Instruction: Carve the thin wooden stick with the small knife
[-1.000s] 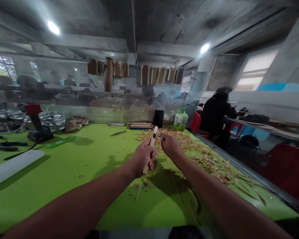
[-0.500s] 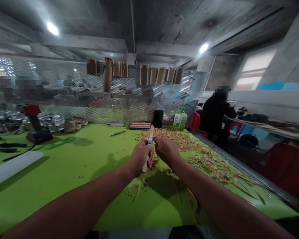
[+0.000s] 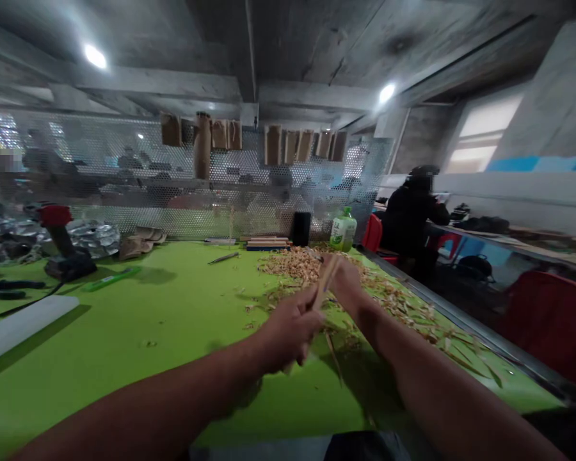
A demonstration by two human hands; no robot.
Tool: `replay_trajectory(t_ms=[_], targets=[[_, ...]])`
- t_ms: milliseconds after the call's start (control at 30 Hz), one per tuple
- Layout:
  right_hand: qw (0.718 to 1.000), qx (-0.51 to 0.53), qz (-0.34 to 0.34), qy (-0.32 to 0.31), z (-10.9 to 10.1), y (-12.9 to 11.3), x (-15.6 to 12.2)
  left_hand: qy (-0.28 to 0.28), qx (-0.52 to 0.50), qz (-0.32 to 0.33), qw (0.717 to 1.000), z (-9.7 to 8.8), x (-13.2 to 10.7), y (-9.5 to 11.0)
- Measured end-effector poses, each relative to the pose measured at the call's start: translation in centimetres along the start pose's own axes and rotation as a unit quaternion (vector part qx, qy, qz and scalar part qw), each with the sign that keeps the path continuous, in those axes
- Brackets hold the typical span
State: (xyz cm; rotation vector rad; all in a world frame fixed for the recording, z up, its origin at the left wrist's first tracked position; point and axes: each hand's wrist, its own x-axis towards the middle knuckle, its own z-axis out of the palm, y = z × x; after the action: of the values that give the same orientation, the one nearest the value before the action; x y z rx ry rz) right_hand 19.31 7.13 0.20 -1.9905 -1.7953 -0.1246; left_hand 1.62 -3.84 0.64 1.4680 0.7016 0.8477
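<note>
One long green workbench (image 3: 125, 320) stretches before my camera, wood shavings (image 3: 292, 266) heaped across it. Over them, my left hand (image 3: 290, 336) curls closed around a slim wooden stick (image 3: 320, 288), whose upper end reaches my right hand (image 3: 346, 282); blur hides that hand's grip from me.

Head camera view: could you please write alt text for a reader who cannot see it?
Over a bright green workbench, the left hand grips a thin wooden stick, its upper end near the right hand. Wood shavings lie scattered around them. Farther right, a person in black sits at another table.
</note>
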Motion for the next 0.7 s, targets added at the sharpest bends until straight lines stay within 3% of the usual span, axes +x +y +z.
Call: replay_trajectory(t_ms=[67,200,367,500,700], targets=[[1.000,0.000,0.031,0.001,0.2,0.9,0.7,-0.041,-0.023,0.016,0.999,0.2,-0.1,0.0],[0.998,0.011,0.050,0.019,0.4,0.6,1.3,0.017,-0.057,0.016,0.998,-1.3,1.0,-0.4],[0.998,0.027,-0.030,0.054,0.4,-1.8,-0.5,0.087,-0.056,0.032,0.994,-3.1,2.3,-0.7],[0.991,-0.022,-0.118,0.061,0.4,-3.1,-2.1,0.104,-0.053,0.032,0.993,-3.1,2.9,-1.1],[0.983,-0.074,-0.164,0.037,-0.2,-4.1,-3.1,0.111,-0.058,0.034,0.992,-2.9,3.0,-1.1]])
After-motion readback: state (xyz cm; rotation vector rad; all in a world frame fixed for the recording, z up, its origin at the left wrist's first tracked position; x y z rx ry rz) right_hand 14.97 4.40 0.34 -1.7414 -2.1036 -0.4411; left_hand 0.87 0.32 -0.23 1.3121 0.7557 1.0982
